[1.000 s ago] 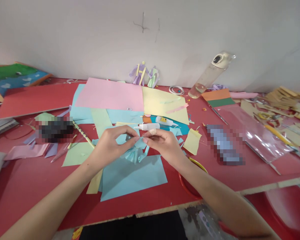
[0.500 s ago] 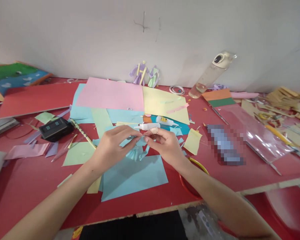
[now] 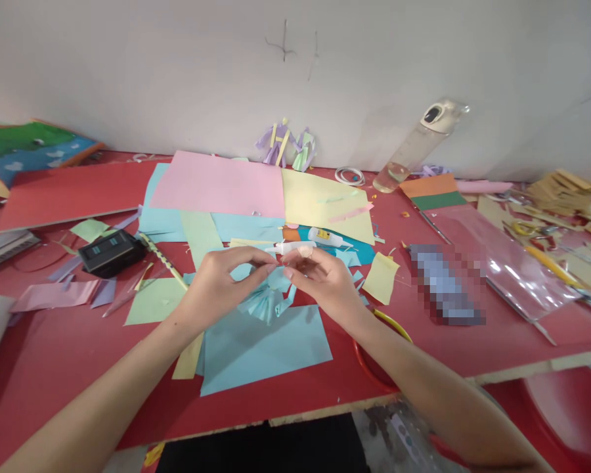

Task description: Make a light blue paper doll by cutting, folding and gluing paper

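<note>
Between my hands is a small light-blue paper doll with a fanned, pleated skirt and a thin arm-like strip on its right side. My left hand pinches its upper part with thumb and forefinger. Opposite it, my right hand is closed at the same spot, thumb and fingertips nearly meeting the left ones. The exact point of grip is hidden by the fingers. Below lies a sheet of blue paper. Just behind the fingers are a white glue bottle and a second glue bottle.
Scissors with red and yellow handles lie partly under my right forearm. A black device stands at left. Pink paper and yellow paper lie behind. Two paper dolls and a tilted water bottle lean on the wall.
The blue paper doll has turned in my fingers, so its pleated skirt now fans out wider and further left. Both hands stay in nearly the same place.
</note>
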Available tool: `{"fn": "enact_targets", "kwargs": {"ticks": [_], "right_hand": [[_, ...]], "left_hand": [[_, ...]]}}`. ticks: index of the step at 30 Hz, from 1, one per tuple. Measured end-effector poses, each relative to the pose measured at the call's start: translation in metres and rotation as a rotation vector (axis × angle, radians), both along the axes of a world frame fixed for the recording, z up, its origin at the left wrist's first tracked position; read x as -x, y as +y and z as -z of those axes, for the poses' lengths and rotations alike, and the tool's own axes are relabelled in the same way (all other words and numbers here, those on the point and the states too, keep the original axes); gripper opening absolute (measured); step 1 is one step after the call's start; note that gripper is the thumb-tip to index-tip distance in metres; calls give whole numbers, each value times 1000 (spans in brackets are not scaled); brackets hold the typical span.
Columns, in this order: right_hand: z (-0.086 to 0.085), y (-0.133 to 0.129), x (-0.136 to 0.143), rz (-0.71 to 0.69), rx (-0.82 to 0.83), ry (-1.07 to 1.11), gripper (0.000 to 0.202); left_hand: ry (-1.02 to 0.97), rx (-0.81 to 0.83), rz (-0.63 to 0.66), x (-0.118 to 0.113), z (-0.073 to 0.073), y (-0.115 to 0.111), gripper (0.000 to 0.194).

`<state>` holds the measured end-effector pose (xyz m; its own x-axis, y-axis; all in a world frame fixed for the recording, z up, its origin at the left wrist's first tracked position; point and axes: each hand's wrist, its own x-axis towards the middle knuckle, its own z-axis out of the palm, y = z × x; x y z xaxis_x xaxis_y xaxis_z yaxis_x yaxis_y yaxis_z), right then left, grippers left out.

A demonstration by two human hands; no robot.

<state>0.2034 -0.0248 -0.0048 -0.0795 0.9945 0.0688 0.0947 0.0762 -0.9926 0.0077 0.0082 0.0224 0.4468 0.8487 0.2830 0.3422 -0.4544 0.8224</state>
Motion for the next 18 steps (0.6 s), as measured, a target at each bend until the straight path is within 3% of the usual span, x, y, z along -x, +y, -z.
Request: {"fn": "enact_targets", "kwargs": {"ticks": [18], "right_hand": [[-7, 0, 1, 65, 30, 9, 14]], "left_hand": [[9, 38, -33, -3, 2, -4, 9]]}}
